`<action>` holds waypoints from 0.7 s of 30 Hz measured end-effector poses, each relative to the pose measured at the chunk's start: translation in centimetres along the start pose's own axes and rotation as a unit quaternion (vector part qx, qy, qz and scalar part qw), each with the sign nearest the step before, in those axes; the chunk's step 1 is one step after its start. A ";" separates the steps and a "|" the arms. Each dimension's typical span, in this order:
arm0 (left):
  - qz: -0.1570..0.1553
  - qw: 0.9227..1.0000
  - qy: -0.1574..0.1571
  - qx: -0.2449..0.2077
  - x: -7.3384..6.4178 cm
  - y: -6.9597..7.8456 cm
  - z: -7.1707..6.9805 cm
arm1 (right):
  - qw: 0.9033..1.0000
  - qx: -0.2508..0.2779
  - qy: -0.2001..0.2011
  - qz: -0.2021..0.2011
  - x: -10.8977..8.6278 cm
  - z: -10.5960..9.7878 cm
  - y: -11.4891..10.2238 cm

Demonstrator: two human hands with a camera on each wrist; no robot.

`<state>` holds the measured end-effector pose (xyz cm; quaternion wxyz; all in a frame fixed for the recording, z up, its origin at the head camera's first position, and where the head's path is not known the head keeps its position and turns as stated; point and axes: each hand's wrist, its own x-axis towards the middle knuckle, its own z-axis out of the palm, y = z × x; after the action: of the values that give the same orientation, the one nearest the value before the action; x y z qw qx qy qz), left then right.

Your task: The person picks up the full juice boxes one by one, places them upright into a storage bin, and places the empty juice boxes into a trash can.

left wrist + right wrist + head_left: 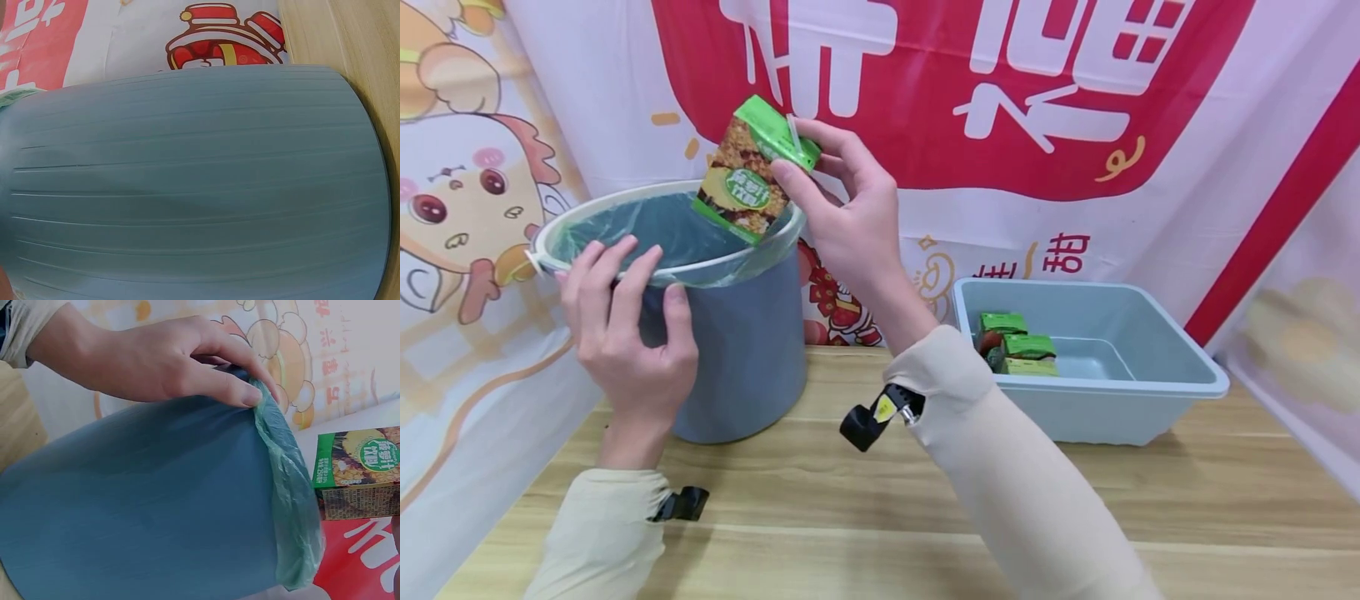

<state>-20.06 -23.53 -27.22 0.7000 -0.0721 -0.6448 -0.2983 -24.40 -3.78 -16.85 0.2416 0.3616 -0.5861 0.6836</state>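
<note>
My right hand [853,192] pinches a green-topped juice box [745,179] near its top corner, between thumb and fingers. Pineapple pictures cover the box, and a pale straw [794,132] stands by the fingers. The box tilts over the near right rim of a blue trash bin [737,358]. A thin green bag [290,500] lines the bin and folds over its rim. At the bin's front left, my left hand [632,333] holds the rim, fingers over the edge and thumb outside. The right wrist view shows this hand [156,359] from the side.
A light blue plastic tub [1090,408] stands to the right on the wooden table [820,517]. Several green-topped boxes [1030,345] sit in its left end. Behind hangs a printed cloth [925,167] in white and red.
</note>
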 end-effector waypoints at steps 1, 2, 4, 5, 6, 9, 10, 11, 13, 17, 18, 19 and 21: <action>0.000 1.000 0.000 -0.001 0.0 0.0 0.0 | 1.000 0.000 -0.004 -0.002 0.0 0.2 0.1; 0.000 1.000 0.001 -0.001 0.0 0.0 0.0 | 1.000 -0.003 -0.010 -0.003 -0.1 0.3 0.3; 0.002 1.000 0.002 -0.004 0.0 0.1 0.0 | 1.000 -0.016 -0.024 -0.006 -0.4 0.7 0.8; 0.003 1.000 0.002 -0.004 0.0 0.1 0.0 | 0.999 -0.023 -0.032 -0.006 -0.6 0.9 1.1; 0.005 1.000 0.002 -0.003 0.0 0.1 0.0 | 0.999 -0.030 -0.040 -0.006 -0.8 1.0 1.4; 0.007 1.000 0.002 -0.003 -0.1 0.0 0.0 | 0.996 -0.057 -0.059 0.019 -1.4 1.4 2.3; 0.007 1.000 0.001 -0.002 0.0 0.0 0.0 | 0.995 -0.068 -0.065 0.028 -1.5 1.5 2.5; 0.008 1.000 0.001 -0.002 0.0 0.1 0.0 | 0.994 -0.078 -0.071 0.037 -1.6 1.6 2.7; 0.010 1.000 0.003 -0.003 -0.1 0.1 0.1 | 0.989 -0.107 -0.084 0.053 -1.9 1.7 3.0; 0.014 1.000 0.005 -0.004 0.0 0.1 0.2 | 0.981 -0.153 -0.101 0.055 -2.0 2.0 3.4; 0.014 1.000 0.007 -0.005 -0.1 0.1 0.2 | 0.980 -0.162 -0.103 0.054 -2.0 2.0 3.5; 0.015 1.000 0.006 -0.005 -0.1 0.1 0.2 | 0.979 -0.168 -0.105 0.053 -2.0 2.1 3.5; 0.014 1.000 0.004 -0.003 -0.1 0.1 0.1 | 0.977 -0.177 -0.110 0.055 -2.0 2.1 3.5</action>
<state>-20.09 -23.36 -27.22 0.7066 -0.0822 -0.6399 -0.2906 -25.39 -6.34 -20.51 0.1980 0.3538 -0.7396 0.5373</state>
